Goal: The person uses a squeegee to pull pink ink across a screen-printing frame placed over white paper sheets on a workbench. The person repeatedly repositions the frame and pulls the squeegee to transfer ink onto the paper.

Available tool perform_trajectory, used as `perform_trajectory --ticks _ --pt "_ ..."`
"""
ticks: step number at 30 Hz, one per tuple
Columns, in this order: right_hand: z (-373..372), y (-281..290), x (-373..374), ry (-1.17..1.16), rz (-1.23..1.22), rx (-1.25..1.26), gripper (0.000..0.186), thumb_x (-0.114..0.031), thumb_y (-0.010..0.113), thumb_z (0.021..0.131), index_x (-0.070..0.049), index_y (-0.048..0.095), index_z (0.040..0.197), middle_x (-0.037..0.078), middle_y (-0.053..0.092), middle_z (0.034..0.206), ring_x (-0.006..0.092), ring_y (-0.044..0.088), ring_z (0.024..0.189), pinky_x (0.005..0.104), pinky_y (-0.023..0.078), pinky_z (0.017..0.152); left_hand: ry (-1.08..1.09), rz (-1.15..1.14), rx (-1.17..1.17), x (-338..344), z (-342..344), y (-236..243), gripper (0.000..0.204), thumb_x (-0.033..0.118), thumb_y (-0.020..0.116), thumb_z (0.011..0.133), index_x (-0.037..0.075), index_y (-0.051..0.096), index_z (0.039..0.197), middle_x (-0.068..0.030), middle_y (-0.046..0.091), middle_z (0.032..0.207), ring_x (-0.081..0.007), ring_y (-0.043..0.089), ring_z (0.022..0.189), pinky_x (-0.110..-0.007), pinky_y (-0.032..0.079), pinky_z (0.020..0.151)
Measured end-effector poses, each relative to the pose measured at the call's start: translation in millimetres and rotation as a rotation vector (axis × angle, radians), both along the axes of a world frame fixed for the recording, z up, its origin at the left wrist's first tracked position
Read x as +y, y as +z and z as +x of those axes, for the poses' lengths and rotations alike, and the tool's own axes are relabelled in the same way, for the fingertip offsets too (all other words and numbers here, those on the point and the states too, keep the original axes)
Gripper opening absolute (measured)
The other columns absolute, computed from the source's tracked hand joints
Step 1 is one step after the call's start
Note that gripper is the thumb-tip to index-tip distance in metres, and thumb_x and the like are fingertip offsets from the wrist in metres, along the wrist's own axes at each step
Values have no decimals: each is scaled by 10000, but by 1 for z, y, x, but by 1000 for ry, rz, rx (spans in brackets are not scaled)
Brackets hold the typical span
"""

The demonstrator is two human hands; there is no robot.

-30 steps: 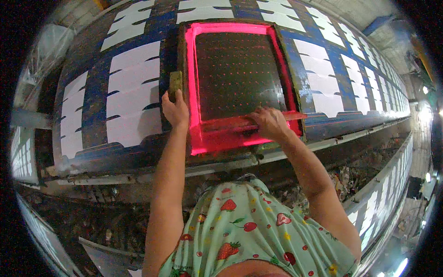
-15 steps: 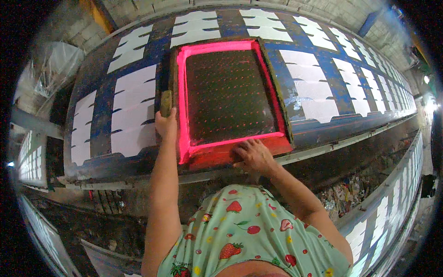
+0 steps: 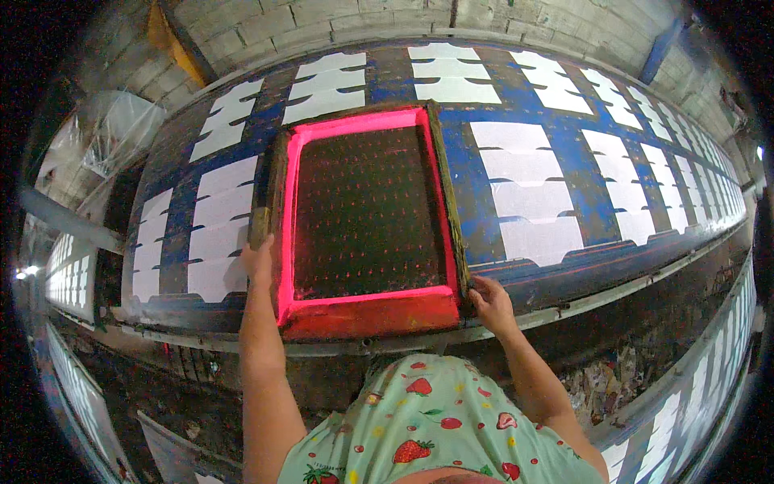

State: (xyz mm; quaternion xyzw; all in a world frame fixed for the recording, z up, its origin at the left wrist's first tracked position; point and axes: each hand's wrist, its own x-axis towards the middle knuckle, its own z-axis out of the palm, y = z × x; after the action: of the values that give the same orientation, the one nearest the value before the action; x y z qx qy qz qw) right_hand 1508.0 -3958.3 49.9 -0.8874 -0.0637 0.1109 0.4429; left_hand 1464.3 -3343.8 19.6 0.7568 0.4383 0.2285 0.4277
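Note:
A screen-printing frame (image 3: 367,317) lies on the long table, its mesh dark with rows of small pink dots. Bright pink ink lines the inside of its border, and the near end is stained red. My left hand (image 3: 258,262) is closed at the frame's left side, by a small yellowish wooden block (image 3: 260,227) that sticks out there. At the near right corner, my right hand (image 3: 490,305) grips the outer edge with bent fingers. Part of its grip is hidden. White cut fabric pieces (image 3: 528,194) lie flat in columns on both sides of the frame.
The blue-stained printing table (image 3: 451,161) curves away to the right with more white pieces. A rail (image 3: 556,305) runs along its near edge. Behind me stands another table with white pieces (image 3: 669,395). Scraps (image 3: 601,385) lie below, and a block wall (image 3: 355,24) closes the far side.
My right hand has gone from the frame's near end to its right edge. The frame's near end has swung left, with my left hand staying at its side. The view has shifted too.

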Motion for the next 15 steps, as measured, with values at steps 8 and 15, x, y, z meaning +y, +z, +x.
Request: perform_trajectory --ticks 8,15 --pt "0 -35 12 -144 373 341 448 -227 739 1069 27 686 1435 130 795 1186 195 727 1064 362 578 965 24 -126 -95 3 -3 -4 705 323 921 875 -80 667 1396 -195 757 1311 -317 719 1185 -437 533 1044" --pt "2 -7 37 -274 365 370 492 -317 687 1113 31 674 1461 73 770 1226 145 689 1077 307 543 953 106 -109 18 1 -2 -9 857 359 929 876 -133 565 1477 -239 711 1377 -341 671 1272 -445 502 1107"
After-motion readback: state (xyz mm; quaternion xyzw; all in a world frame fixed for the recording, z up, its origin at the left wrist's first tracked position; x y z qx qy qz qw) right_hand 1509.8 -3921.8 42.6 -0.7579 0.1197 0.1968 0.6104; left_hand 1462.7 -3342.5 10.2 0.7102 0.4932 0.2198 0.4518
